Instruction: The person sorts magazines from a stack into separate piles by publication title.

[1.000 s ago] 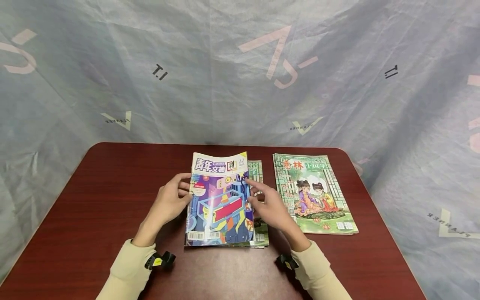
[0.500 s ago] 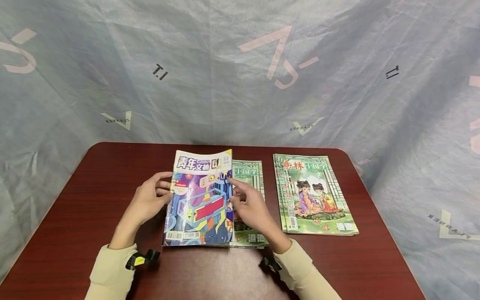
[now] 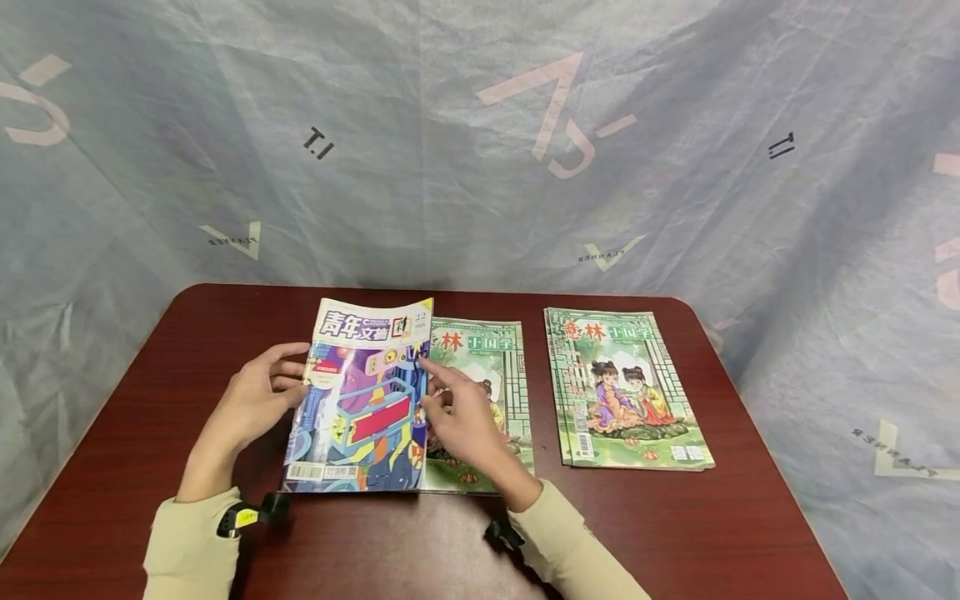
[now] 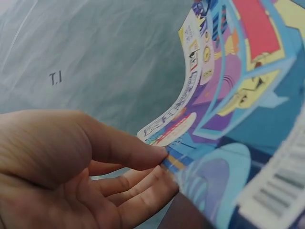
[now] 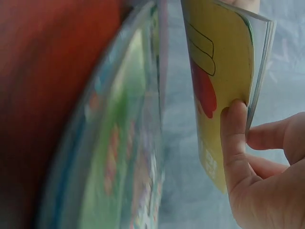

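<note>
The purple magazine (image 3: 360, 408) has moved left with your hands, to the frame's centre-left, baring more of the green magazine (image 3: 487, 350) beneath. Your left fingers (image 4: 128, 149) and right fingers (image 5: 234, 143) pinch its opposite edges, holding it raised.

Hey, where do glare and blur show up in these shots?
Head view: a pale glare streak on the purple-and-blue magazine, sheen on the table; left wrist view: the barcode looks soft; right wrist view: the green-covered magazine is heavily blurred, the right hand clearer.
</note>
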Tool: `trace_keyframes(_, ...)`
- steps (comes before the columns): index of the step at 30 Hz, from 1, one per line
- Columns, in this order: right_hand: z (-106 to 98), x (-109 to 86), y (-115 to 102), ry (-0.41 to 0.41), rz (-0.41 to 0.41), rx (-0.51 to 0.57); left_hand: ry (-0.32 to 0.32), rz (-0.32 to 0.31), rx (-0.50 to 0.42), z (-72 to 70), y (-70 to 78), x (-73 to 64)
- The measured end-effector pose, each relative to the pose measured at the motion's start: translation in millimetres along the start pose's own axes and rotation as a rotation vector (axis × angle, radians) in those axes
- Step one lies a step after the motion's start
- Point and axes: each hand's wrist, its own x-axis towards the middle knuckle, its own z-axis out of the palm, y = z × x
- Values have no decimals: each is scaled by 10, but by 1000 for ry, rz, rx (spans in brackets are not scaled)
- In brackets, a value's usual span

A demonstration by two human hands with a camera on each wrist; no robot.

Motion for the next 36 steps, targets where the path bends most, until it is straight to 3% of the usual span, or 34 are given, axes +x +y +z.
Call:
trace_keyframes(10,247,97,-71,-8,8,54,5,-36,-5,-201,-171,-22)
trace_keyframes(21,415,178,-145,16,-16,67,43,-46,-6,-320,-259,-36)
trace_keyframes(30,583,239,-103,43,-99,-148,104,-61,9,-372,-330,-49)
trace_keyframes(36,673,273,-91,45,-117,-189,125,-78,11,-411,-372,-66)
